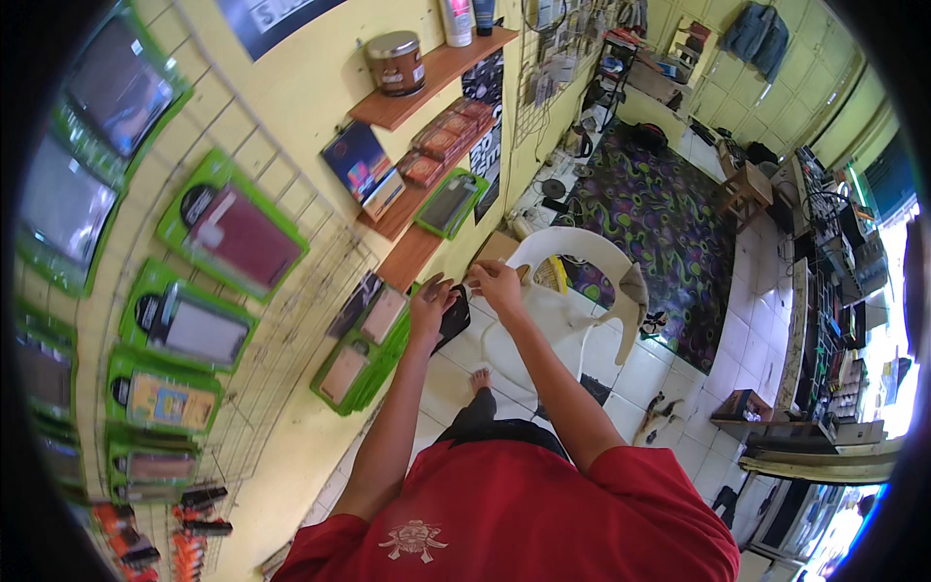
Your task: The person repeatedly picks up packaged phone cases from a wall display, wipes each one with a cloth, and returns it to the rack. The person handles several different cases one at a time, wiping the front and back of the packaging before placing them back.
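My left hand (432, 305) is raised in front of me with its fingers apart, and I see nothing in it. Close to its right, my right hand (497, 287) has its thumb and fingertips near each other; whether something thin is between them cannot be made out. The hands are apart. A black flat object (456, 319) shows just behind my left hand. Left of that hand hang green-edged phone case packs (364, 356) with pale pink cases. Below and beyond my right hand stands a white plastic chair (534, 342).
Wooden wall shelves (436, 73) hold a lidded jar (395, 64), small red boxes (451, 131) and a dark blue box (364, 169). A wire rack (291, 218) of phone cases lines the left wall. A cat (658, 417) lies on the tiles, near a patterned mat (654, 240).
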The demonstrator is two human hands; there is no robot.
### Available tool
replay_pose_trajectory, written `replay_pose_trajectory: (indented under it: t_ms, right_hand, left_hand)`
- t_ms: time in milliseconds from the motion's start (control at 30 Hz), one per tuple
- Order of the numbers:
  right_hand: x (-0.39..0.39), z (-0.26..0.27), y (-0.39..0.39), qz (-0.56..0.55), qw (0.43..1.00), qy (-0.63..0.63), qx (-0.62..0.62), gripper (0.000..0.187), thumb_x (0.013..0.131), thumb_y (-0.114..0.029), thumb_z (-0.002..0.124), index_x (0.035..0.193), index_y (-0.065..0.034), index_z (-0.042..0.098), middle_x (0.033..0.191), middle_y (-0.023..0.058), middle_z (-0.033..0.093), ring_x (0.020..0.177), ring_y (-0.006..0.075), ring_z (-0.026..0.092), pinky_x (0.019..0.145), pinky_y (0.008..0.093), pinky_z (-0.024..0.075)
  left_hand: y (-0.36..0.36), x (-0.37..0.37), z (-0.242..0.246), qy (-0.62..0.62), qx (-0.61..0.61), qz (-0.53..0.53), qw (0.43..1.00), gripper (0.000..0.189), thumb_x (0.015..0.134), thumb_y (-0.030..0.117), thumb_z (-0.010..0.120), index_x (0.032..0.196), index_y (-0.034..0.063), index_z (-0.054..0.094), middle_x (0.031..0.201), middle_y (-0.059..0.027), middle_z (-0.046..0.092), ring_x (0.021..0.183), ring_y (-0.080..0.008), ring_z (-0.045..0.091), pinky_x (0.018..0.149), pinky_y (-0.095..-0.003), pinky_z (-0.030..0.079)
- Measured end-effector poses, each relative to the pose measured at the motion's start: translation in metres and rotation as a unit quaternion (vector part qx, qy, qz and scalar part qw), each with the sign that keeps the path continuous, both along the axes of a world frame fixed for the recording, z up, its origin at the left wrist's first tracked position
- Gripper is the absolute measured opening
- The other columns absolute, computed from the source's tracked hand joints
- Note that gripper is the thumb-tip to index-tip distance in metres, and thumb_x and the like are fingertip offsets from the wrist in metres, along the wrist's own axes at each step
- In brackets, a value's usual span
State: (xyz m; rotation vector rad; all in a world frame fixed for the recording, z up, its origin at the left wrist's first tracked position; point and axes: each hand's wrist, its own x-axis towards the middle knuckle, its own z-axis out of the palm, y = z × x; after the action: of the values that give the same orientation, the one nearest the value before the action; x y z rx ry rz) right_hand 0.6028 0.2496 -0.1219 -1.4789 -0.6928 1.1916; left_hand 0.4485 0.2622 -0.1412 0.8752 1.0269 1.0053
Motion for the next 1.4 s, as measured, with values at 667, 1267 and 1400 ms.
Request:
replay_pose_trajectory:
  t_ms: [667,1267,1400]
  right_hand:
    - [0.012,-0.110,0.198,0.025,0.983,-0.170,-0.060,0.042,0.086,-0.018,0.065,0.120,0.0066,0.060,0.099,0.0190,0.070,0.081,0.0226,0.070,0.071,0.0325,0.0552]
    - [-0.002,-0.108,0.220,-0.144,0.972,-0.185,-0.030,0.054,0.073,-0.015,0.078,0.112,0.0090,0.048,0.089,0.0233,0.062,0.085,0.0399,0.063,0.077,0.0459,0.0503]
    - [0.004,-0.112,0.227,-0.139,0.961,-0.237,-0.031,0.052,0.073,-0.018,0.078,0.111,0.0078,0.054,0.087,0.0230,0.067,0.083,0.0394,0.066,0.075,0.0456,0.0522]
  left_hand:
    - [0.150,0.015,-0.067,0.002,-0.085,-0.022,0.996,0.040,0.096,0.013,0.059,0.133,0.0003,0.046,0.117,-0.0090,0.063,0.097,-0.0187,0.066,0.088,-0.0290,0.055]
    - [0.152,0.013,-0.068,0.036,-0.081,-0.007,0.996,0.040,0.098,0.015,0.057,0.132,-0.0024,0.049,0.116,-0.0070,0.064,0.093,-0.0137,0.065,0.083,-0.0258,0.053]
    - [0.151,0.012,-0.067,0.036,-0.082,-0.009,0.996,0.040,0.097,0.015,0.058,0.132,-0.0034,0.049,0.118,-0.0078,0.064,0.093,-0.0141,0.065,0.083,-0.0254,0.053]
